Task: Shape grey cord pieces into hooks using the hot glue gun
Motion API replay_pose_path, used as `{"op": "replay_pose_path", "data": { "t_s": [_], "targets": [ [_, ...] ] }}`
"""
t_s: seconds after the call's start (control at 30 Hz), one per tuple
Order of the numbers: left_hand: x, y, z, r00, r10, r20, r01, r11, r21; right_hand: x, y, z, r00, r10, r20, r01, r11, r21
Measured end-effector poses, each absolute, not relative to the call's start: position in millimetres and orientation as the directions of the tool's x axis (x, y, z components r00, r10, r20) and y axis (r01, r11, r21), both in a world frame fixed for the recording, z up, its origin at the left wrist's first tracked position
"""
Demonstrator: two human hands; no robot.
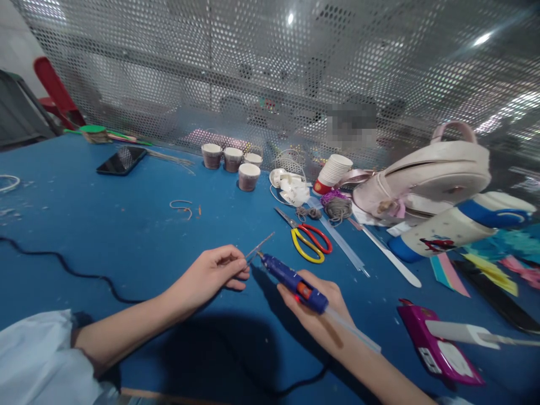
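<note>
A perforated metal panel [169, 79] (flecked with light [290, 18]) rises behind the blue table [135, 216], a red chair [54, 81] at left.

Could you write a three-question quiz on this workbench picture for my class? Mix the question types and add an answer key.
1. What tool does the person's right grip hold?
2. True or false: the black phone lies on the blue table.
3. Which handle colours do the scissors have? A) green and white; B) red and yellow; C) black and purple.

Key: 1. A blue glue gun. 2. True. 3. B.
</note>
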State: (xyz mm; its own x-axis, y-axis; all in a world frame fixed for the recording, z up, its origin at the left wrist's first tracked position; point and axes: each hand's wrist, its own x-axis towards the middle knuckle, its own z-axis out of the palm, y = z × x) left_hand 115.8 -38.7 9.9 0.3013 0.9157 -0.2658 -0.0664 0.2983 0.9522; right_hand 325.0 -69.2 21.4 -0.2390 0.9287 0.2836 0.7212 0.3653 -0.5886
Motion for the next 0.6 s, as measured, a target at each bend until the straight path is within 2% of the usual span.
{"op": "replay_pose_path", "data": {
  "t_s": [0.07, 0.23, 0.4, 0.6],
  "targets": [
    [115.8, -38.8, 10.3, 0.298, 0.917, -0.266, -0.065, 0.297, 0.953, 325.6, -67.9, 21.6, -0.198, 0.930, 0.311, 0.714, 0.354, -0.604],
    [115.1, -38.1, 9.5, 0.307, 0.915, -0.262, -0.067, 0.295, 0.953, 327.3, -71.1, 23.2, -0.279, 0.930, 0.237, 0.713, 0.366, -0.598],
    [114.6, -37.9, 9.4, 0.304, 0.918, -0.255, -0.073, 0.290, 0.954, 327.1, -72.9, 27.5, -0.208, 0.926, 0.316, 0.723, 0.363, -0.588],
    [114.6, -38.1, 8.9, 0.318, 0.913, -0.257, -0.073, 0.294, 0.953, 326.5, -71.3, 29.0, -0.191, 0.930, 0.314, 0.721, 0.350, -0.598]
  ]
}}
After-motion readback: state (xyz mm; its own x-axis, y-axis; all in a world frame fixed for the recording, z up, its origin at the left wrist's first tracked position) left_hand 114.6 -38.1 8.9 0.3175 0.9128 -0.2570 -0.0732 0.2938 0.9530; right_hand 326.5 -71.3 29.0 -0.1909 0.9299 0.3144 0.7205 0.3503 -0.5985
